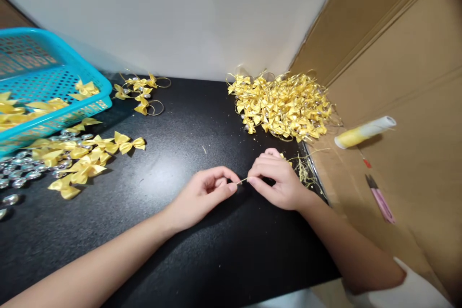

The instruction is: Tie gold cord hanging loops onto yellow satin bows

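Note:
Over the front middle of the black table, my left hand (212, 190) pinches one end of a thin yellow cord (243, 180) between thumb and forefinger. Close by on the right, my right hand (272, 178) pinches the same cord, with a short stretch showing between the fingertips. A bit of yellow ribbon (285, 158) peeks out behind the right hand, mostly hidden. Past that hand lie loose cord offcuts (305, 173) at the table's right edge.
A large heap of yellow bows (285, 106) with cord loops lies at the back right. On the left are a blue basket (104, 101), loose bows (86, 166) and silvery beads (27, 171). Cardboard on the right bears a thread spool (364, 132) and pink-handled snips (382, 204).

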{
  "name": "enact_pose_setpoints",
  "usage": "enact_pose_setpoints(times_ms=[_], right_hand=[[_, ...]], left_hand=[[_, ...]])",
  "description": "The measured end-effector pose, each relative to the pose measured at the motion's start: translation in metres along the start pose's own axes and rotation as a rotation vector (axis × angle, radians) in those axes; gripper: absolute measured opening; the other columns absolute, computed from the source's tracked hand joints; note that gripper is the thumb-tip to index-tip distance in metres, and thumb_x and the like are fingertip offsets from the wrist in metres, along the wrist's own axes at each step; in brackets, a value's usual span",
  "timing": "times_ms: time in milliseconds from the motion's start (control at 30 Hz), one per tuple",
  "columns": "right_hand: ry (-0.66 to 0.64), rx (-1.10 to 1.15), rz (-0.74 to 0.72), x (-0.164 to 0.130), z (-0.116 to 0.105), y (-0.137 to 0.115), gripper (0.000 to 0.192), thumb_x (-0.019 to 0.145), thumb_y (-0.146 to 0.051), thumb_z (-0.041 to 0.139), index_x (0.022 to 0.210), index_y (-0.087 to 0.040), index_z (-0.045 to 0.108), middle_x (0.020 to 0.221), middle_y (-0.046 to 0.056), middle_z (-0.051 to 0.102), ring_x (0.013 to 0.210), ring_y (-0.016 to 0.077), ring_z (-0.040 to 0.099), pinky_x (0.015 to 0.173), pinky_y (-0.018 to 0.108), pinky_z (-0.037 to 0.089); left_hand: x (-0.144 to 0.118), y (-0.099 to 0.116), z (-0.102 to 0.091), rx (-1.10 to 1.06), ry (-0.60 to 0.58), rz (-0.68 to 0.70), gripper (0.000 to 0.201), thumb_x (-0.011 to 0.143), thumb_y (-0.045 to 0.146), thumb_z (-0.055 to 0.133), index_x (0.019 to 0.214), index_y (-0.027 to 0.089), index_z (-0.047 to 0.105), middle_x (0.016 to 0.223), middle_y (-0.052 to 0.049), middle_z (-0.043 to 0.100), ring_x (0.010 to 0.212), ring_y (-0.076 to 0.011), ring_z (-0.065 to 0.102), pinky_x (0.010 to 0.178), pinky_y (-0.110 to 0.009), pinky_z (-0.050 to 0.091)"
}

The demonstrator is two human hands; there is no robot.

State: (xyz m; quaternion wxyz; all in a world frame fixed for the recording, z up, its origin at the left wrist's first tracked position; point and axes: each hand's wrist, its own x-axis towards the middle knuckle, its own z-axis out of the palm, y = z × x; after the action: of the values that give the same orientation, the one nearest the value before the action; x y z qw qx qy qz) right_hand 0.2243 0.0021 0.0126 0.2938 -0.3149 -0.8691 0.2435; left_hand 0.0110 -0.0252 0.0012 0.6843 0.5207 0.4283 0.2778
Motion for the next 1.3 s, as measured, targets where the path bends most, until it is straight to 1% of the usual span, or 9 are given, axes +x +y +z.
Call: enact_pose_setpoints(times_ms=[133, 233, 367, 533, 633, 767, 933, 1167, 1300], right_hand=[[-0.069, -0.133, -0.018, 0.006, -0.011, -0.004, 0.021, 0.093, -0.022, 0.05, 0.074, -0.02, 0.058, 0.068, -0.002, 0.063, 0.065, 0.0128, 0.053, 0.078, 0.035, 0.031], [0.007, -0.254, 0.03, 0.008, -0.034, -0.011, 0.018, 0.091, -0.02, 0.053, 0.074, -0.021, 0.057, 0.07, -0.002, 0.065, 0.068, 0.0141, 0.056, 0.079, 0.036, 0.033], [0.359, -0.399, 0.21, -0.013, -0.079, -0.017, 0.02, 0.089, -0.023, 0.056, 0.07, -0.022, 0.057, 0.069, 0.001, 0.064, 0.068, 0.017, 0.059, 0.074, 0.035, 0.041], [0.804, -0.676, 0.637, -0.101, -0.114, -0.004, 0.02, 0.087, -0.032, 0.058, 0.071, -0.021, 0.062, 0.064, 0.001, 0.058, 0.06, 0.0169, 0.054, 0.061, 0.031, 0.043], [0.717, -0.73, 0.905, -0.155, -0.113, 0.009, 0.024, 0.085, -0.038, 0.056, 0.075, -0.018, 0.065, 0.065, 0.003, 0.061, 0.055, 0.0166, 0.055, 0.055, 0.03, 0.043], [0.578, -0.853, 1.038, -0.191, -0.101, 0.016, 0.027, 0.081, -0.042, 0.056, 0.076, -0.017, 0.067, 0.075, 0.008, 0.067, 0.066, 0.0211, 0.059, 0.061, 0.032, 0.044], [0.559, -0.929, 1.103, -0.201, -0.089, 0.021, 0.03, 0.082, -0.042, 0.053, 0.07, -0.017, 0.063, 0.077, 0.014, 0.065, 0.068, 0.0242, 0.054, 0.065, 0.036, 0.04], [0.654, -0.827, 1.071, -0.211, -0.087, 0.033, 0.033, 0.088, -0.044, 0.041, 0.075, -0.018, 0.056, 0.079, 0.016, 0.061, 0.076, 0.0275, 0.055, 0.073, 0.042, 0.043], [0.682, -0.442, 1.082, -0.199, -0.078, 0.002, 0.033, 0.094, -0.046, 0.036, 0.091, -0.019, 0.055, 0.079, 0.007, 0.063, 0.066, 0.0195, 0.056, 0.065, 0.033, 0.046]], left_hand=[[0.001, -0.001, 0.003, -0.013, 0.085, 0.01, 0.031, 0.084, 0.045, 0.06, 0.077, 0.015, 0.064, 0.062, 0.004, 0.047, 0.055, -0.0085, 0.034, 0.052, -0.021, 0.025], [0.002, 0.001, 0.004, -0.048, 0.153, 0.006, 0.03, 0.079, 0.045, 0.065, 0.074, 0.015, 0.066, 0.053, 0.006, 0.042, 0.049, -0.0072, 0.029, 0.047, -0.02, 0.022], [0.0, 0.002, 0.003, -0.003, 0.222, -0.024, 0.032, 0.073, 0.047, 0.069, 0.071, 0.015, 0.069, 0.046, 0.008, 0.037, 0.046, -0.0067, 0.025, 0.045, -0.02, 0.019], [0.0, -0.004, -0.003, 0.097, 0.258, -0.05, 0.038, 0.069, 0.054, 0.073, 0.073, 0.016, 0.074, 0.045, 0.003, 0.049, 0.045, -0.0089, 0.035, 0.044, -0.02, 0.024], [0.003, -0.006, -0.004, 0.128, 0.257, -0.078, 0.039, 0.065, 0.056, 0.074, 0.072, 0.018, 0.075, 0.048, 0.001, 0.055, 0.047, -0.0116, 0.043, 0.046, -0.021, 0.033], [0.006, -0.007, 0.003, 0.188, 0.236, -0.162, 0.045, 0.063, 0.061, 0.073, 0.075, 0.019, 0.076, 0.057, 0.0, 0.062, 0.052, -0.0127, 0.047, 0.048, -0.02, 0.036], [0.012, 0.002, 0.031, 0.175, 0.175, -0.213, 0.048, 0.064, 0.063, 0.07, 0.074, 0.016, 0.074, 0.047, 0.004, 0.048, 0.046, -0.009, 0.037, 0.045, -0.018, 0.029], [0.039, 0.015, 0.067, 0.101, 0.121, -0.108, 0.041, 0.068, 0.055, 0.07, 0.072, 0.014, 0.072, 0.043, 0.01, 0.027, 0.043, -0.0058, 0.021, 0.04, -0.018, 0.015], [0.05, 0.015, 0.077, 0.073, 0.087, -0.086, 0.039, 0.071, 0.053, 0.07, 0.074, 0.014, 0.072, 0.044, 0.011, 0.026, 0.043, -0.0055, 0.019, 0.04, -0.018, 0.013]])
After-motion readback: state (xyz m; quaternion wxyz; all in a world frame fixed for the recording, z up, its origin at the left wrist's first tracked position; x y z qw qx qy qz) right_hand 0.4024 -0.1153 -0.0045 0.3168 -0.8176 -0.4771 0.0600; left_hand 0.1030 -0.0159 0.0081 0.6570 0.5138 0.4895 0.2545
